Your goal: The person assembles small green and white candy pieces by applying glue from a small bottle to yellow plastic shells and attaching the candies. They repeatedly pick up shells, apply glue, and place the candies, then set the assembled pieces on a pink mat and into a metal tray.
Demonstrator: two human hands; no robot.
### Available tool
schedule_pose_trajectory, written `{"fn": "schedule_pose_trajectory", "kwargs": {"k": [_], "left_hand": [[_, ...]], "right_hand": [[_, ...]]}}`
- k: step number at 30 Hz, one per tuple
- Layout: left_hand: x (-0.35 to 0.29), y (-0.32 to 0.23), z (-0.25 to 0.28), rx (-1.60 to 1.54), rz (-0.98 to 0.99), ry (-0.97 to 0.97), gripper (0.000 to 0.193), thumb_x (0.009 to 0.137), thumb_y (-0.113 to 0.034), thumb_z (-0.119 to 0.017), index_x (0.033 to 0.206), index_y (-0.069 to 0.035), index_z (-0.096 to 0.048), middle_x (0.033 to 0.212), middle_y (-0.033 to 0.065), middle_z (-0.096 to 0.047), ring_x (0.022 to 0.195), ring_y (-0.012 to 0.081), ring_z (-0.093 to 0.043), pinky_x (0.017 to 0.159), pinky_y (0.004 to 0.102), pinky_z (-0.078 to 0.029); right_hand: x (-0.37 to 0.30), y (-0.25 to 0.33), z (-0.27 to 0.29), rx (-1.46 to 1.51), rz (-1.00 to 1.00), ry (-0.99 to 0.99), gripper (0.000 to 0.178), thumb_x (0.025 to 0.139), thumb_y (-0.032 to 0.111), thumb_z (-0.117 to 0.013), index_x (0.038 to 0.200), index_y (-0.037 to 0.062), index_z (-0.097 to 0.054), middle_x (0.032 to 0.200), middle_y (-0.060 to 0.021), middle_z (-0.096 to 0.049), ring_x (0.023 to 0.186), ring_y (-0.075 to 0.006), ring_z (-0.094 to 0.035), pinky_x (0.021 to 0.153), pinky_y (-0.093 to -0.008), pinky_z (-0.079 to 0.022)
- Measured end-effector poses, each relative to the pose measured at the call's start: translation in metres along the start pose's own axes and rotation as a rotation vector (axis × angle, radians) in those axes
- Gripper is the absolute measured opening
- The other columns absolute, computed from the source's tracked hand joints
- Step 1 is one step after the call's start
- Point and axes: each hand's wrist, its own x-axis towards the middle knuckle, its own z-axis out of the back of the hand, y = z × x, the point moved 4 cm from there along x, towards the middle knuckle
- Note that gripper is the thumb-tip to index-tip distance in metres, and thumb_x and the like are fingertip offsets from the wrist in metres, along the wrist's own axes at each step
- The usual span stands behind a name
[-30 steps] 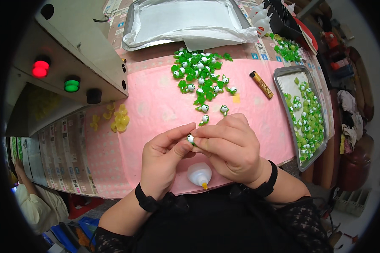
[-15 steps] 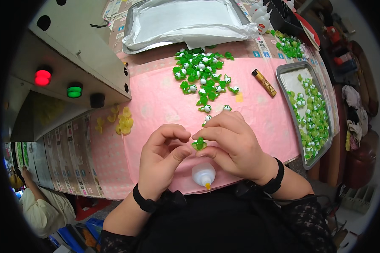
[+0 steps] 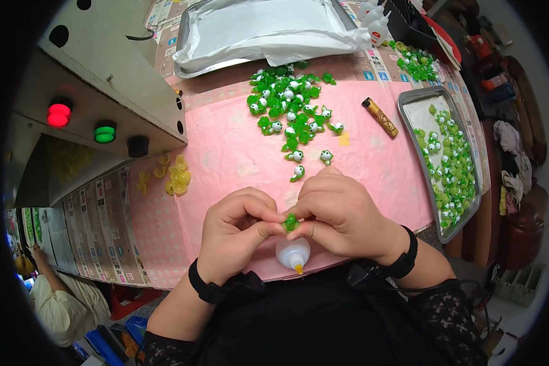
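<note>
A small green plastic figure [image 3: 291, 222] is pinched between both hands near the table's front edge. My left hand [image 3: 235, 226] grips its left side with thumb and forefinger. From the right, my right hand [image 3: 341, 216] holds it the same way, fingers curled. Just below the hands lies a white squeeze bottle [image 3: 293, 253] with a yellow tip that points toward me. Beyond my fingers, a pile of green pieces with white ball-like parts [image 3: 287, 100] spreads over the pink sheet [image 3: 226, 140]. A few single ones lie nearer my right hand.
Yellow cup-shaped pieces [image 3: 178, 177] sit at left, beside a machine [image 3: 116, 79] with red and green lights. A paper-lined tray [image 3: 268, 30] stands at the back. At right are a lighter [image 3: 380, 118] and a metal tray [image 3: 402, 110] of green pieces. Another person [image 3: 67, 305] is far left.
My left hand has moved right and closed its fingertips on the green figure, which only the right hand held before. The bottle stays in place.
</note>
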Motion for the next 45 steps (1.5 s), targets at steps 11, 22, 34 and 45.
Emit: {"fn": "schedule_pose_trajectory", "kwargs": {"k": [11, 22, 34, 45], "left_hand": [[0.0016, 0.0063, 0.0054, -0.027, 0.056, -0.012, 0.012, 0.078, 0.005, -0.072, 0.086, 0.000, -0.065, 0.092, 0.0055, -0.060, 0.084, 0.0120, -0.058, 0.076, 0.0249, -0.048], [0.0024, 0.0055, 0.0019, -0.079, 0.153, 0.091, 0.010, 0.077, 0.005, -0.072, 0.083, 0.001, -0.065, 0.089, 0.0045, -0.059, 0.082, 0.0111, -0.057, 0.074, 0.0243, -0.047], [0.0027, 0.0073, 0.0009, 0.018, 0.117, 0.094, 0.009, 0.077, 0.003, -0.073, 0.081, 0.000, -0.065, 0.088, 0.0043, -0.059, 0.080, 0.0110, -0.056, 0.072, 0.0243, -0.046], [0.0022, 0.0064, -0.0003, 0.040, 0.109, 0.076, 0.010, 0.076, 0.004, -0.073, 0.081, 0.001, -0.066, 0.088, 0.0043, -0.059, 0.080, 0.0113, -0.056, 0.072, 0.0248, -0.046]], "right_hand": [[-0.0013, -0.0036, -0.0009, 0.032, -0.057, 0.053, 0.014, 0.076, 0.012, -0.070, 0.088, 0.0065, -0.067, 0.077, -0.0062, -0.062, 0.074, -0.0257, -0.061, 0.067, -0.0370, -0.044], [-0.0017, -0.0034, 0.0015, 0.054, -0.055, 0.127, 0.008, 0.074, 0.011, -0.069, 0.080, 0.0054, -0.067, 0.068, -0.0070, -0.056, 0.067, -0.0274, -0.058, 0.064, -0.0369, -0.045], [-0.0053, -0.0054, -0.0004, 0.063, -0.081, 0.142, 0.009, 0.073, 0.010, -0.069, 0.081, 0.0054, -0.067, 0.069, -0.0074, -0.056, 0.068, -0.0278, -0.058, 0.065, -0.0373, -0.046], [-0.0061, -0.0041, -0.0005, 0.065, -0.073, 0.126, 0.011, 0.072, 0.009, -0.069, 0.082, 0.0047, -0.066, 0.070, -0.0079, -0.057, 0.069, -0.0284, -0.058, 0.066, -0.0375, -0.045]]}}
